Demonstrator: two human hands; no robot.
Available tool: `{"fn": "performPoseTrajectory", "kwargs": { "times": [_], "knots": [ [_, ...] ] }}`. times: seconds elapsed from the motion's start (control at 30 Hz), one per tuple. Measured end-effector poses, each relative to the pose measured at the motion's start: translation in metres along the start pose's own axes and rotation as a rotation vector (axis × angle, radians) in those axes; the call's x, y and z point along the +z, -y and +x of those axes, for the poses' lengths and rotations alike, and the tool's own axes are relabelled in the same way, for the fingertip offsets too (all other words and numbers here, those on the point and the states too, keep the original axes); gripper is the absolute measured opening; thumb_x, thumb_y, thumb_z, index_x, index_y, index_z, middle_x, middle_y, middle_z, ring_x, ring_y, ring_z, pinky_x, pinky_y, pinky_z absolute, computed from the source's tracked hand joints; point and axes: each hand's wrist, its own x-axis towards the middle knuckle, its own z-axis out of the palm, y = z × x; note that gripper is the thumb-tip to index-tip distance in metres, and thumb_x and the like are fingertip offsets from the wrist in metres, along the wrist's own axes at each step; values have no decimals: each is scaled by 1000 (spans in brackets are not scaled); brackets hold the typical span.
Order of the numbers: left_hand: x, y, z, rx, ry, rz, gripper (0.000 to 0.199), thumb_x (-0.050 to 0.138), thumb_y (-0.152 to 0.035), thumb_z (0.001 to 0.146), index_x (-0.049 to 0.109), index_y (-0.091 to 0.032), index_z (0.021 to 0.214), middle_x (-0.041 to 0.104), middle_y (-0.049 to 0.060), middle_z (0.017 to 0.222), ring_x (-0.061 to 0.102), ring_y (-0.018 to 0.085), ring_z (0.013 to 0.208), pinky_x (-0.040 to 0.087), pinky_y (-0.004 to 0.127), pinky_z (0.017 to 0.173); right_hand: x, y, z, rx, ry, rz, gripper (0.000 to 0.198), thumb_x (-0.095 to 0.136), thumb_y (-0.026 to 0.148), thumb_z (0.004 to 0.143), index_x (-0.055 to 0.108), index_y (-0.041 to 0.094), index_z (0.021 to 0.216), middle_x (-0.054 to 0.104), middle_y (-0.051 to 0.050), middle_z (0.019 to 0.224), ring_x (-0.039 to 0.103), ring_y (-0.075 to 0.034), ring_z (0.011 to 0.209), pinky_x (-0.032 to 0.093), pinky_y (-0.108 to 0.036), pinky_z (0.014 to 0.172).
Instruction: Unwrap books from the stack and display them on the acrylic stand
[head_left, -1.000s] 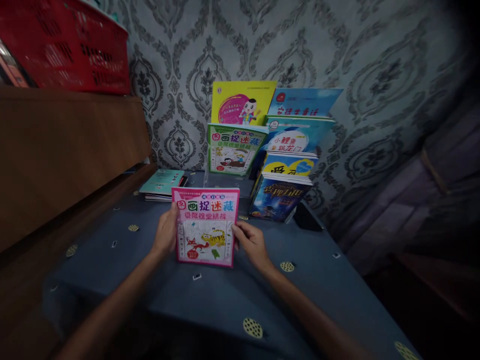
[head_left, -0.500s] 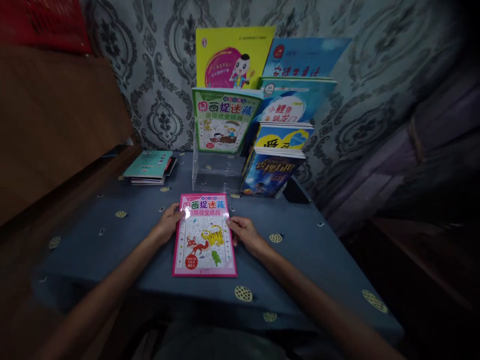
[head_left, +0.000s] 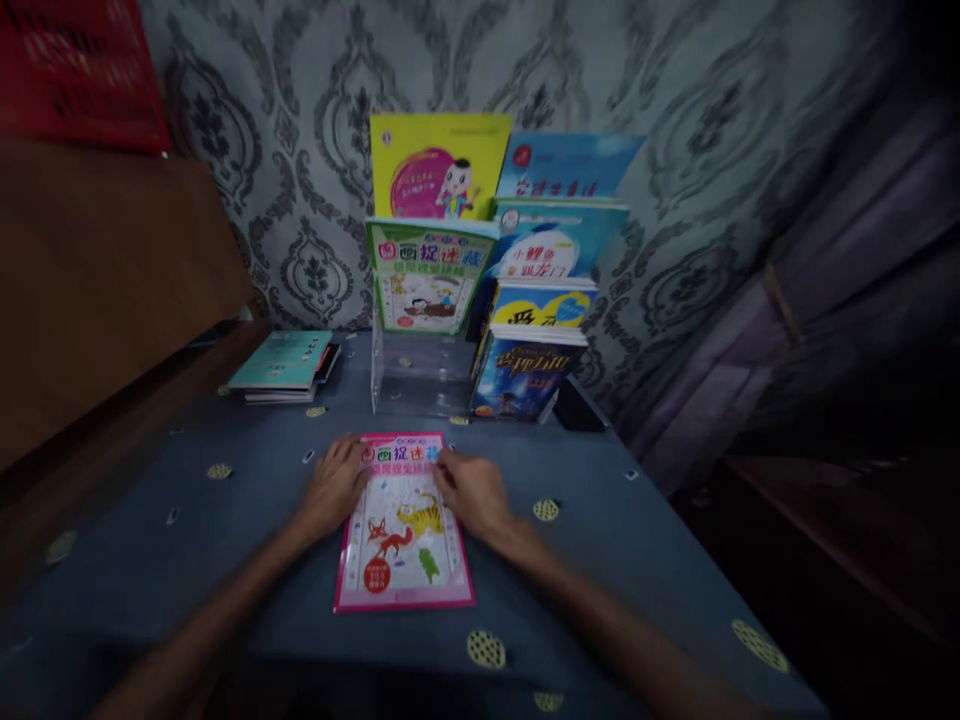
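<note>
A pink-bordered picture book [head_left: 400, 530] with a fox and a yellow striped cat on its cover is in front of me, near or on the tabletop. My left hand [head_left: 336, 485] grips its upper left edge, thumb over the cover. On the opposite side my right hand [head_left: 472, 490] pinches the upper right edge, its thumb and fingertips at the cover. The fingers beneath the book are hidden. Beyond it stands a clear acrylic book rack [head_left: 420, 385], its front left slot without a book, with a green picture book [head_left: 427, 285] in the slot behind.
A yellow book [head_left: 442, 150], a light-blue book [head_left: 570, 165], a teal book [head_left: 562, 240] and a dark-blue book [head_left: 525, 375] stand in the rack. A small stack of books [head_left: 281, 365] lies at left. A dark flat object [head_left: 577, 408] lies right of the rack on the patterned tablecloth [head_left: 247, 520].
My view has tilted up, so everything sits lower in the picture. Both hands have moved further over the book's upper part, still holding its sides.
</note>
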Motion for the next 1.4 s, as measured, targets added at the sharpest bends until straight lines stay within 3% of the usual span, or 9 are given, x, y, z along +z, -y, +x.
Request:
{"fn": "performPoseTrajectory", "kwargs": {
  "times": [0.1,0.17,0.3,0.43,0.6,0.83,1.0,1.17,1.4],
  "knots": [
    [22,7,-1,11,-61,25,42,37,-27,100,55,-15,136,58,16,145,49,29,137,43,50,109,16,30,15,-314,80,41,37,44,14,96,65,16,126,67,-14,134,62,-24,125,46,-37,108],
    [34,14,-1,41,-110,52,44,36,-26,100,54,-13,138,60,17,143,51,29,136,44,50,109,28,43,26,-390,150,30,51,49,12,93,53,12,143,52,-17,152,47,-26,143,38,-40,119],
    [40,20,-3,94,-185,94,43,36,-28,101,56,-16,138,64,15,139,56,28,132,46,50,109,37,45,33,-347,205,48,51,37,23,104,43,7,152,43,-19,159,36,-25,151,27,-43,126],
    [32,14,-6,87,-131,95,45,35,-29,102,55,-15,140,61,16,143,54,29,135,45,52,111,25,24,24,-221,201,42,54,42,31,103,46,4,150,38,-19,162,31,-27,153,19,-45,129],
    [41,16,-6,58,-106,124,47,35,-30,102,56,-17,142,61,15,144,57,30,133,48,50,108,11,-3,13,-127,178,51,54,43,33,102,46,11,152,39,-16,162,33,-26,153,21,-50,128],
    [63,40,4,164,-143,220,47,39,-27,100,58,-23,144,61,11,146,59,27,132,53,44,102,11,-8,16,-93,142,-19,54,47,33,99,49,16,151,36,-17,163,29,-30,154,21,-58,125],
    [40,23,10,125,-78,250,47,36,-23,100,61,-19,139,59,15,147,54,29,137,51,50,104,12,-15,24,-124,119,-44,51,48,31,99,51,18,149,40,-17,161,33,-30,152,26,-57,124],
    [-1,-14,9,220,156,160,58,35,-2,91,56,-16,142,56,16,149,50,28,141,41,53,115,20,-31,33,-138,124,38,48,41,18,100,54,16,146,46,-15,158,37,-25,151,24,-54,124],
    [0,-47,-4,368,254,3,48,41,-13,100,55,-27,144,49,13,156,42,28,147,30,60,121,35,-57,44,-228,100,160,51,38,14,99,51,13,148,46,-16,158,38,-24,150,26,-51,123]
  ]
}}
